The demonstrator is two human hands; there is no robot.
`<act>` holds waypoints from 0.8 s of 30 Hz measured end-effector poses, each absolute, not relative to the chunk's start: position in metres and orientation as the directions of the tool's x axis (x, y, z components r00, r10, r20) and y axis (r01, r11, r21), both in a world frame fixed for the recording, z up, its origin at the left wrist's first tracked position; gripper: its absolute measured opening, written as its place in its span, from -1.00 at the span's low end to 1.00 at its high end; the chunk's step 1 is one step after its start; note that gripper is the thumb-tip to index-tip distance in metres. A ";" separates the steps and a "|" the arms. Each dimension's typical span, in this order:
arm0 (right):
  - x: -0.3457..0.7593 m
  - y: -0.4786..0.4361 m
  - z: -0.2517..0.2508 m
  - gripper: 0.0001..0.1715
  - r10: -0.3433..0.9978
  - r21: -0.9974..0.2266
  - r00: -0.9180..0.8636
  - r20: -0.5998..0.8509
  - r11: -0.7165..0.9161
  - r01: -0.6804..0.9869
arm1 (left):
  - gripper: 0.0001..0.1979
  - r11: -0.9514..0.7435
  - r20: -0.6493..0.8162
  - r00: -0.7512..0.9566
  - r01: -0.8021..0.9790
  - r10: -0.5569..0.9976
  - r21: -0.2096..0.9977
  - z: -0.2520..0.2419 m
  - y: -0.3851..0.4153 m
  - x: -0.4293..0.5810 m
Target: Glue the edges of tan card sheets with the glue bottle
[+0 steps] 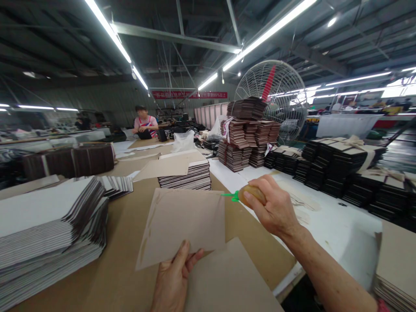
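My left hand [173,279] pinches the near edge of a grey-brown cardboard sheet [185,225], thumb on top, and lifts it off the brown table [120,260]. A second sheet [227,281] lies under it, near my wrist. My right hand [274,208] hovers to the right of the held sheet, above the table's edge, closed round a small tan wooden-handled tool [251,193] with a green tip [231,196] that points left toward the sheet's upper right corner.
A tall pile of flat white-faced boards [48,229] stands at my left, a smaller stack [185,173] straight ahead. Bundled dark stacks [248,132] and black stacks [334,167] crowd the white table on the right. A big fan [276,93] stands behind. A seated person [145,123] works far off.
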State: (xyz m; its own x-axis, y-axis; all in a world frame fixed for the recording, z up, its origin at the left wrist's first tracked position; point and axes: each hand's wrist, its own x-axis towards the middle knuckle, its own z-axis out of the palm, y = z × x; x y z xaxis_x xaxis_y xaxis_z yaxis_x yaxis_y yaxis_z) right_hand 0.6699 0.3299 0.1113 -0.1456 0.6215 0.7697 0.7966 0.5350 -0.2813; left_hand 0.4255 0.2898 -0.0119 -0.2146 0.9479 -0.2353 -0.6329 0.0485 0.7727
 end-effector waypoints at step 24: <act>0.673 0.330 0.114 -0.77 0.613 -0.231 -0.196 0.765 0.546 0.806 | -0.75 0.068 -0.242 -0.187 -0.644 0.952 0.762 -0.008 0.289 0.424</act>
